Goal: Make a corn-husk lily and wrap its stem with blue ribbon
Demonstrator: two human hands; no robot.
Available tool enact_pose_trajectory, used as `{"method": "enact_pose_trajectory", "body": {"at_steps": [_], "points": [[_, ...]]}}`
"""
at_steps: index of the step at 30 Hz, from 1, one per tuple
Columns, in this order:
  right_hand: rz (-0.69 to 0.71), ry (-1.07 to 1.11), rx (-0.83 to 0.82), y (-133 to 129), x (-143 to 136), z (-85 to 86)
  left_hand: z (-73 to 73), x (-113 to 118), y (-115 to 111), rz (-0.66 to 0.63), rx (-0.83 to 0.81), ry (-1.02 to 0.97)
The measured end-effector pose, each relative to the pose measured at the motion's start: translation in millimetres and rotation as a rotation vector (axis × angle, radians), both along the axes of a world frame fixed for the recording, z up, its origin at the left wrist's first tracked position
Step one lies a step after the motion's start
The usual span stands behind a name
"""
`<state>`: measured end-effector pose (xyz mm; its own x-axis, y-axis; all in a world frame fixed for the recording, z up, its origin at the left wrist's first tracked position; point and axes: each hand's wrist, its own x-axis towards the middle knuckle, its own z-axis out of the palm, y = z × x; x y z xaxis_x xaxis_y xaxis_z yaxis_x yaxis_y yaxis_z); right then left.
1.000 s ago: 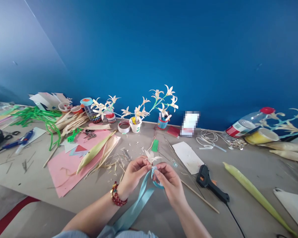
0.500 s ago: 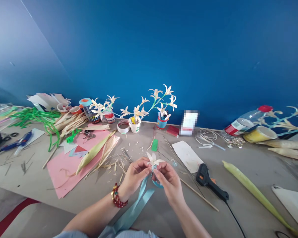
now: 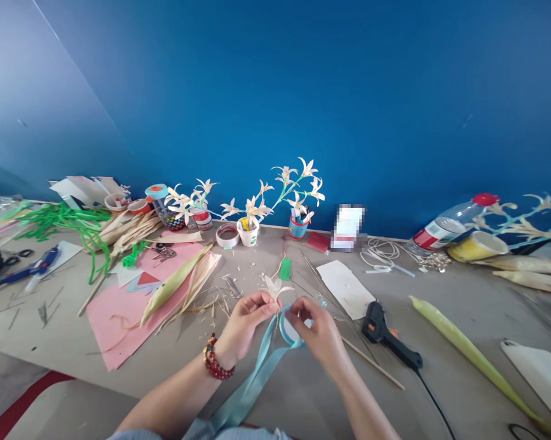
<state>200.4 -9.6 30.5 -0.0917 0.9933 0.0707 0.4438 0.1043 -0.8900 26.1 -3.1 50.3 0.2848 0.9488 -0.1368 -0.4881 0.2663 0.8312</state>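
Observation:
Near the table's front, my left hand (image 3: 250, 318) pinches the base of a small white flower (image 3: 275, 288), whose petals point up. My right hand (image 3: 315, 330) is just to its right, with fingers closed on the edge of a roll of light blue ribbon (image 3: 288, 330). A long loop of the blue ribbon (image 3: 252, 382) hangs from the flower and roll down toward my lap. The fingertips of both hands are close but apart. My right fingers partly hide the roll.
A black glue gun (image 3: 389, 336) and a wooden stick (image 3: 376, 365) lie to the right, by white paper (image 3: 345, 288). Pink paper (image 3: 114, 324) and husks (image 3: 177, 281) lie left. Behind stand cups (image 3: 248, 232) with flowers and a phone-like blurred object (image 3: 348, 227).
My right hand has moved away from the flower to the right, and the ribbon roll has come into fuller view. My left hand and the flower have shifted slightly left.

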Motion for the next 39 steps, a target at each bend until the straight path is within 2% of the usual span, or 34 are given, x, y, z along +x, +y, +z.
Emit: {"method": "enact_pose_trajectory", "body": {"at_steps": [3,6,8,10,13,16,20,25,30,34,39], "points": [[0.048,-0.294,-0.074,2.3,8.5,-0.1,0.0,0.5,-0.2,0.0,0.0,-0.012],[0.008,-0.336,0.043,1.1,12.1,3.0,-0.7,1.7,-1.3,-0.001,0.003,0.005],[-0.013,-0.191,0.129,-0.3,11.6,6.6,-1.3,2.9,-2.1,-0.003,0.02,0.036],[0.0,0.055,0.146,-2.0,8.5,9.5,-2.2,4.4,-2.6,0.0,0.07,0.077],[0.035,0.456,0.024,-4.5,-0.9,10.2,-4.6,6.1,-3.2,0.012,0.168,0.15],[0.014,0.713,-0.12,-6.4,-10.8,8.7,-8.2,5.4,-3.5,0.033,0.281,0.286],[-0.006,0.825,-0.169,-7.3,-16.4,10.3,-10.1,2.8,-2.5,0.058,0.431,0.47],[-0.011,0.844,-0.23,-7.2,-14.3,14.8,-4.4,2.2,-2.2,0.065,0.515,0.56],[0.028,0.785,-0.219,-5.7,-8.7,12.0,-1.7,3.3,-3.8,0.009,0.467,0.492],[0.072,0.749,-0.178,-4.9,-5.5,6.5,-2.1,4.8,-4.5,-0.049,0.326,0.309],[0.038,0.673,-0.124,-5.9,-7.3,7.5,0.2,5.2,-4.9,-0.11,0.168,0.142]]}}
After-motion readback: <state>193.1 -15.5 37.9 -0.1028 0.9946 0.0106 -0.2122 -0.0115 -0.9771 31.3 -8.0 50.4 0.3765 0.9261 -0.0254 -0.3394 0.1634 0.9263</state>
